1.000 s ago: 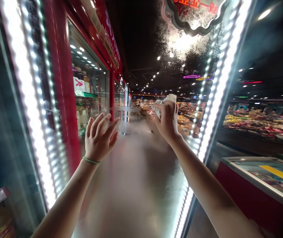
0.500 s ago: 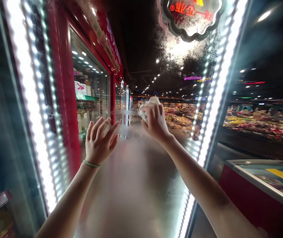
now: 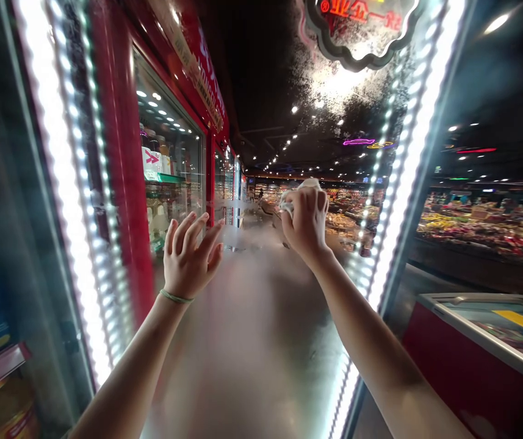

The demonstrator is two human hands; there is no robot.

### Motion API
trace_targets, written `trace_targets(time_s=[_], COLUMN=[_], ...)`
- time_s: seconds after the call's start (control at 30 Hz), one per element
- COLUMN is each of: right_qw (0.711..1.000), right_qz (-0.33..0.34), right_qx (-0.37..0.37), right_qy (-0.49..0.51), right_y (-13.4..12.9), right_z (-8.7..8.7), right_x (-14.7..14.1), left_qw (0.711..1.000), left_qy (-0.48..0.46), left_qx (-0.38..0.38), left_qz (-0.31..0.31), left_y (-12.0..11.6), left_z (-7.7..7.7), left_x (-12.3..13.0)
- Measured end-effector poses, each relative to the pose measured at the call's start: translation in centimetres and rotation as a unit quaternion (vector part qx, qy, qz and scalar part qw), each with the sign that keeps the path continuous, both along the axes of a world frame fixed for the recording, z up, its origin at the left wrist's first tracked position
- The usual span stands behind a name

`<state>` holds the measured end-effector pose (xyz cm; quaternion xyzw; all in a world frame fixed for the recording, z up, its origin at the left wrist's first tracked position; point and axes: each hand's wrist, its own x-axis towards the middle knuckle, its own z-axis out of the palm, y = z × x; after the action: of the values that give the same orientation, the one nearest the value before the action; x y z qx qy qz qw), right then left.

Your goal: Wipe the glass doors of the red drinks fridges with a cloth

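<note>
A tall glass door [image 3: 243,341] stands before me, misted over its lower half and clearer above. My right hand [image 3: 309,219] is closed around a crumpled white cloth [image 3: 310,183] and presses it to the glass, right of the middle. Most of the cloth is hidden behind the fingers. To the left, my left hand [image 3: 188,259] lies against the glass with its fingers spread and nothing in it. A thin green band [image 3: 176,297] circles the left wrist.
Bright LED strips [image 3: 407,177] run along both door edges. A lit sign [image 3: 362,30] hangs at the top. Red drink coolers [image 3: 121,152] line the left side. A red chest freezer [image 3: 453,360] stands at the lower right, with heaped goods [image 3: 476,228] farther back.
My right hand has slid to the right across the glass with the cloth. The left hand stays spread in nearly the same place. The view has shifted slightly.
</note>
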<state>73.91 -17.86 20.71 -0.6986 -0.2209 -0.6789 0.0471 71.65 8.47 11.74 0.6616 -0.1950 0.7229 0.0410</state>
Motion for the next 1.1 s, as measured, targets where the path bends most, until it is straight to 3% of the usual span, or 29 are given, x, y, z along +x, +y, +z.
trace_targets(time_s=[0.07,0.2,0.37,0.53,0.7,0.83,0.9,1.0,1.1], right_qw=[1.000,0.991,0.999,0.987,0.997,0.984,0.986,0.996,0.987], right_qz=[-0.005,-0.005,-0.005,0.013,0.000,0.012,0.007,-0.007,0.000], right_qx=[0.014,-0.118,-0.013,-0.149,-0.068,-0.172,-0.161,-0.083,-0.153], right_qy=[0.011,0.066,0.036,0.059,0.020,0.045,0.046,0.035,0.041], right_y=[0.4,1.0,1.0,1.9,2.3,2.9,3.1,3.6,4.2], right_z=[0.2,-0.1,0.4,0.9,1.0,1.0,1.1,1.2,1.0], right_x=[-0.1,-0.5,-0.4,-0.5,-0.6,-0.8,-0.8,-0.9,-1.0], left_qw=[1.000,1.000,1.000,1.000,1.000,1.000,1.000,1.000,1.000], left_qy=[-0.002,0.009,0.015,0.001,0.003,0.009,0.009,0.012,0.015], left_qx=[-0.001,-0.005,-0.004,0.009,0.020,0.018,0.015,0.007,0.004], left_qz=[-0.002,-0.008,-0.007,0.008,0.017,0.021,0.024,0.023,0.020], left_y=[-0.1,-0.1,0.1,0.3,0.4,0.7,0.9,1.1,1.5], left_z=[0.0,-0.1,-0.1,0.1,0.2,0.2,0.1,0.0,-0.2], left_x=[0.0,-0.1,-0.2,-0.5,-0.7,-0.8,-0.9,-0.9,-0.9])
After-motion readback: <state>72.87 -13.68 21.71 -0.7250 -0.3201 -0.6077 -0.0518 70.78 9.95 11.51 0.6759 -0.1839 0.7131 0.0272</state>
